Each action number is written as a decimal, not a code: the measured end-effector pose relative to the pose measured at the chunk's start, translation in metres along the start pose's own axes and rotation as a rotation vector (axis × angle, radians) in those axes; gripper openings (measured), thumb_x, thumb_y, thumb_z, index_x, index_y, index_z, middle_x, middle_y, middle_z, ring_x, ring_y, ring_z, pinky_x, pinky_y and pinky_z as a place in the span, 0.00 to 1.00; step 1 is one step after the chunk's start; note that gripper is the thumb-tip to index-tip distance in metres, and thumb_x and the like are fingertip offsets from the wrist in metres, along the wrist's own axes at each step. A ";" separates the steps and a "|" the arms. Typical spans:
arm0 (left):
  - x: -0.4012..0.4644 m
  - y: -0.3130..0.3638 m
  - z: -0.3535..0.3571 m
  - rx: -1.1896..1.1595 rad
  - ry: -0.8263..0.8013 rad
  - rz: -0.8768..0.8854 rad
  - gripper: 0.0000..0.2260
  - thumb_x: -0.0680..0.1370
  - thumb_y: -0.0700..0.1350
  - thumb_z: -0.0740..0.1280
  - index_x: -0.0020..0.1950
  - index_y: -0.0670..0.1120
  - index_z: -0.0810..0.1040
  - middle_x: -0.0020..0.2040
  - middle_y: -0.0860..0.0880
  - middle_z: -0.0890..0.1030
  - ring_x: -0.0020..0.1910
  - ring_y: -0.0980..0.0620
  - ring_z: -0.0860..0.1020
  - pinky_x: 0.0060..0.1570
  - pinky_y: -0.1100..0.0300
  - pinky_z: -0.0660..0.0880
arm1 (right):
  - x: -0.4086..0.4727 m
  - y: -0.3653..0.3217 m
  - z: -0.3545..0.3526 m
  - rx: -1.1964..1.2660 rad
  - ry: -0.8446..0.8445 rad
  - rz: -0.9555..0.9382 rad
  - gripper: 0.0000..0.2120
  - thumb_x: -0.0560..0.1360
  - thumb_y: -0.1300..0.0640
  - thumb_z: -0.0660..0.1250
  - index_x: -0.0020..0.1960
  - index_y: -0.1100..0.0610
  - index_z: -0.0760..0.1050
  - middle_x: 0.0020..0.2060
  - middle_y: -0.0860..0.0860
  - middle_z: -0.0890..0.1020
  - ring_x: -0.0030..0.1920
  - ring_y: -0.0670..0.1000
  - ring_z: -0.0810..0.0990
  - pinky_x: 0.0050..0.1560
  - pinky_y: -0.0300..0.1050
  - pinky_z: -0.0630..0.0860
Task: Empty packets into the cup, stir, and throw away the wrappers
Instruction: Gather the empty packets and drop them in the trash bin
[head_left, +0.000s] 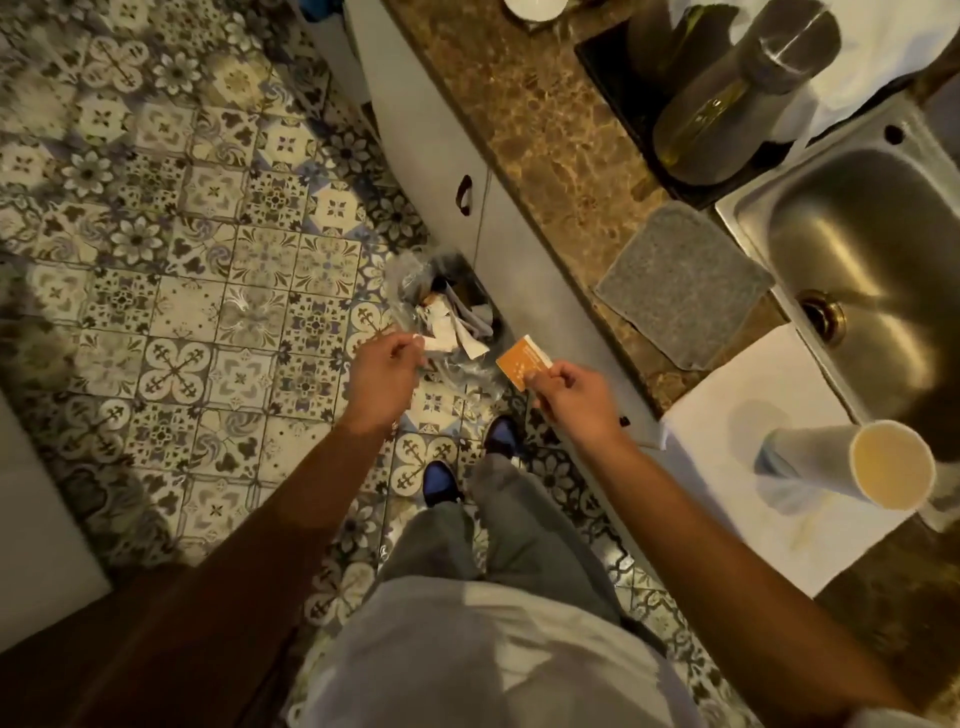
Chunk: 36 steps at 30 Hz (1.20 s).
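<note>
Fingers of the right hand (569, 395) pinch an orange packet (523, 360) at its lower corner, thumb on top, so the packet stands out toward 11 o'clock from the hand. Fingers of the left hand (384, 371) are curled close together; something small and white shows at their tips, but I cannot tell if they hold it or if it lies in the bin behind.

Both hands are above the bin (447, 306), which stands on the floor at 12 o'clock from them, against the cabinet (441, 156). The bin has a clear plastic liner, and white crumpled wrappers (454, 332) lie inside. The orange packet is just at the right edge of the bin, not inside it.

From the hands, both bare forearms go down to the lower part of the view. Between them are grey trousers and blue shoes (439, 480) on the patterned tile floor (156, 234).

At 3 o'clock from the right hand, the cup (891, 465) stands on a white towel (727, 467) on the counter (545, 130), well apart from the packet. It holds a pale liquid. The sink (872, 270) is at 1 o'clock from the cup, and a grey mat (683, 283) lies near the sink's left side.
</note>
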<state>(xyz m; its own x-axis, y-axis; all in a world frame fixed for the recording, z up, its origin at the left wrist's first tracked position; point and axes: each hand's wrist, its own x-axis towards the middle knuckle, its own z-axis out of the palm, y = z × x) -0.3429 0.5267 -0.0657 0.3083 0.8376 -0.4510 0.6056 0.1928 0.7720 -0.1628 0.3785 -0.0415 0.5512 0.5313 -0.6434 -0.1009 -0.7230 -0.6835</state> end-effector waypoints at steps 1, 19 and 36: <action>0.007 -0.004 0.004 0.001 -0.001 -0.014 0.12 0.82 0.45 0.64 0.46 0.40 0.83 0.32 0.48 0.79 0.28 0.51 0.74 0.29 0.61 0.71 | 0.011 0.002 0.004 -0.005 -0.013 0.023 0.14 0.77 0.52 0.71 0.35 0.56 0.77 0.23 0.47 0.75 0.23 0.44 0.69 0.23 0.35 0.67; 0.178 -0.039 0.077 0.198 0.009 -0.219 0.11 0.80 0.47 0.68 0.54 0.42 0.86 0.47 0.45 0.87 0.43 0.49 0.82 0.41 0.62 0.75 | 0.219 0.027 0.074 -0.057 -0.013 0.356 0.10 0.74 0.50 0.72 0.37 0.54 0.79 0.36 0.55 0.85 0.34 0.52 0.79 0.42 0.51 0.81; 0.371 -0.155 0.116 0.220 -0.141 -0.544 0.14 0.78 0.48 0.66 0.54 0.38 0.84 0.53 0.39 0.86 0.55 0.38 0.83 0.45 0.54 0.75 | 0.392 0.069 0.215 -0.271 -0.084 0.535 0.20 0.78 0.45 0.67 0.64 0.56 0.78 0.58 0.57 0.83 0.58 0.59 0.81 0.63 0.58 0.77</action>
<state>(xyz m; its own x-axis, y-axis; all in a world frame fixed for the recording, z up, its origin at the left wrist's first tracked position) -0.2373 0.7484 -0.4048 -0.0031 0.5699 -0.8217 0.8365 0.4517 0.3101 -0.1319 0.6322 -0.4152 0.4138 0.0879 -0.9061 -0.1253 -0.9804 -0.1523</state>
